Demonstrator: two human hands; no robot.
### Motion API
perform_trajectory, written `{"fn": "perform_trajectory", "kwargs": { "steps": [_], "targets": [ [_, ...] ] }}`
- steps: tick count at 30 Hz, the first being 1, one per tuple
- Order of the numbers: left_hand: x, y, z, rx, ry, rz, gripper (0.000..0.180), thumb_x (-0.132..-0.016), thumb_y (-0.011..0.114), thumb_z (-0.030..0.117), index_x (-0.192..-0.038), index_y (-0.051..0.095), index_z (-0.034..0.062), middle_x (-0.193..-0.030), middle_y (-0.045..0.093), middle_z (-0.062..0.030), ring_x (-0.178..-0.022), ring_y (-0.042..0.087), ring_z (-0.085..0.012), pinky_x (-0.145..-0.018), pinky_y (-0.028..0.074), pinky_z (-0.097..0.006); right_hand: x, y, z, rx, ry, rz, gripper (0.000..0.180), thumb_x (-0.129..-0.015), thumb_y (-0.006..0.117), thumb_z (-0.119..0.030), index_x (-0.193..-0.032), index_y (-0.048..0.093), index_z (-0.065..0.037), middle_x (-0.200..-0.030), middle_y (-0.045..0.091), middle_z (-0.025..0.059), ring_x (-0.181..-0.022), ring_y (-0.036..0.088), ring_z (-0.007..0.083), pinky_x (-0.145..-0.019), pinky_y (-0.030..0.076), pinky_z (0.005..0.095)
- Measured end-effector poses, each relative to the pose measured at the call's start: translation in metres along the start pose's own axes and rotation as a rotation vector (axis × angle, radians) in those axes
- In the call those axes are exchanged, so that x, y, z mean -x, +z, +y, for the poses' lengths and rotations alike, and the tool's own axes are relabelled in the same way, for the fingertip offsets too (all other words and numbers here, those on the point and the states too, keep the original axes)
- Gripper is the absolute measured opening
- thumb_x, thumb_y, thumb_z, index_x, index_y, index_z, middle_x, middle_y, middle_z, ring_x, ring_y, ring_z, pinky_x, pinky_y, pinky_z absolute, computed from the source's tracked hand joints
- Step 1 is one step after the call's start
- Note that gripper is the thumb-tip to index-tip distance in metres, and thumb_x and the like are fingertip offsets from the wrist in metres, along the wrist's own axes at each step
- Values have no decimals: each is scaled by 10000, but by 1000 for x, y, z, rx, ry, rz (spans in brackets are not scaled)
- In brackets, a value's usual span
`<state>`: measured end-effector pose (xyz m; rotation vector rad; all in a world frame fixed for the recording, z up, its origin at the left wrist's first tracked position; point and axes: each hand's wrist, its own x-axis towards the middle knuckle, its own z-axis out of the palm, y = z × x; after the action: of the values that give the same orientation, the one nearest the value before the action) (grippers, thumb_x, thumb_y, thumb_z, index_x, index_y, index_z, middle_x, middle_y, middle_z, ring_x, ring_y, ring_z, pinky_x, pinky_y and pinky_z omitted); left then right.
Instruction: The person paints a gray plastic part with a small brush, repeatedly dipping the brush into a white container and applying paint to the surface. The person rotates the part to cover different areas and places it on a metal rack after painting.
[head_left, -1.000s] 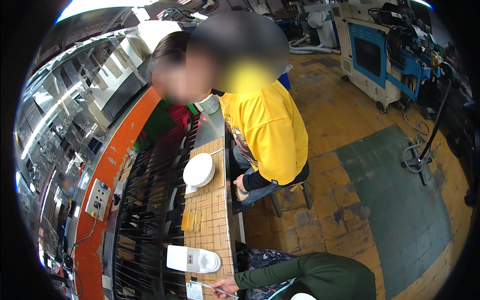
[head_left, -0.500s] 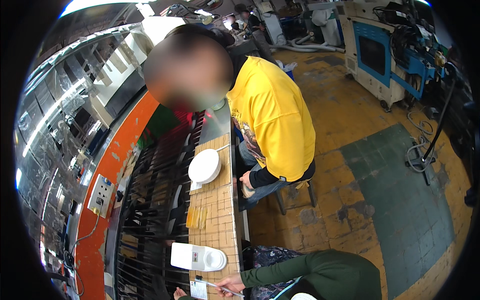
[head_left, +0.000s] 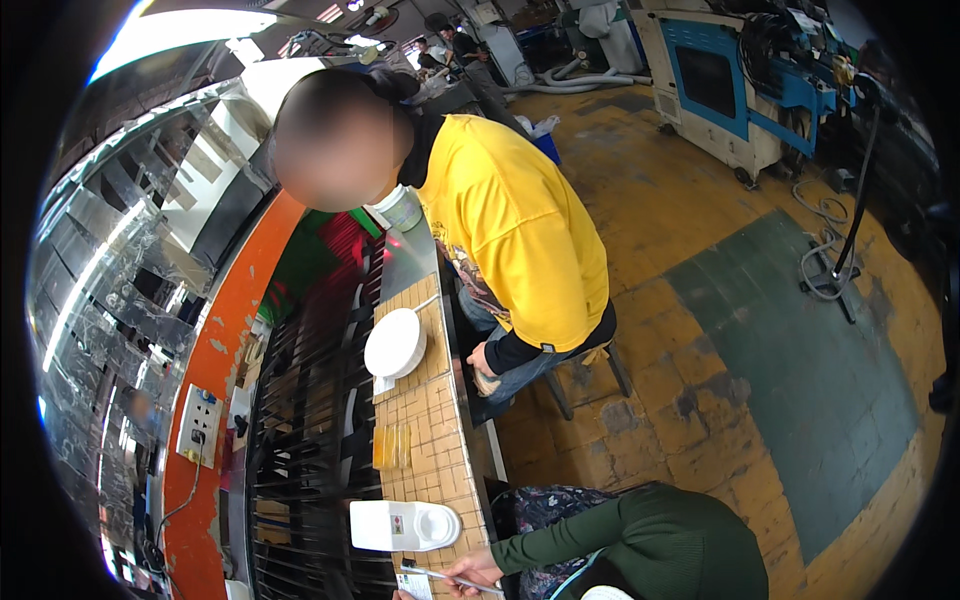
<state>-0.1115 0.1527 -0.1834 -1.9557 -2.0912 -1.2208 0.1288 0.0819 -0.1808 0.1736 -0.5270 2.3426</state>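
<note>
Right hand (head_left: 472,572), green sleeve, closed around thin pen-like tool (head_left: 440,574); tip over small white card (head_left: 412,585) at tiled counter (head_left: 440,440) near edge. White plastic container (head_left: 405,525) just beyond. Left hand out of view. Seated co-worker in yellow shirt (head_left: 520,240) farther along counter.

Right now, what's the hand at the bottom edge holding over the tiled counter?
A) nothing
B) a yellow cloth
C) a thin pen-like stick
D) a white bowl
C: the hand in the green sleeve grips a thin pen-like stick by a small card on the counter; the white bowl lies farther up, untouched.
</note>
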Motion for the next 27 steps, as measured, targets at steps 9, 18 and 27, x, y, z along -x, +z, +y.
{"fn": "perform_trajectory", "kwargs": {
  "steps": [9, 18, 27],
  "targets": [
    [6, -19, 29, -82, -115, -61, 313, -808, 686, 363, -906, 742, 71, -821, 709, -124, -742, 686, -260, -683, 531, -342, -18, -22, 7, 42, 13, 66, 271, -990, 428, -341, -929, 545, -104, -813, 632, 89, -571, 559, 147, -504, 464, 291],
    [-1, -10, 10, -144, 1, -60, 362, -833, 651, 358, -895, 726, 9, -810, 701, -160, -733, 685, -277, -685, 535, -346, -5, -9, 4, 3, 12, 33, 293, -995, 423, -329, -906, 533, -73, -837, 602, 96, -603, 531, 147, -548, 449, 269],
    [12, -16, 19, 70, 60, -56, 279, -815, 617, 249, -998, 700, 56, -938, 682, -163, -873, 650, -320, -815, 506, -382, 25, 15, -8, -22, 10, 64, 294, -986, 435, -318, -893, 534, -57, -978, 591, 140, -773, 516, 176, -679, 433, 280]
  ]
}}
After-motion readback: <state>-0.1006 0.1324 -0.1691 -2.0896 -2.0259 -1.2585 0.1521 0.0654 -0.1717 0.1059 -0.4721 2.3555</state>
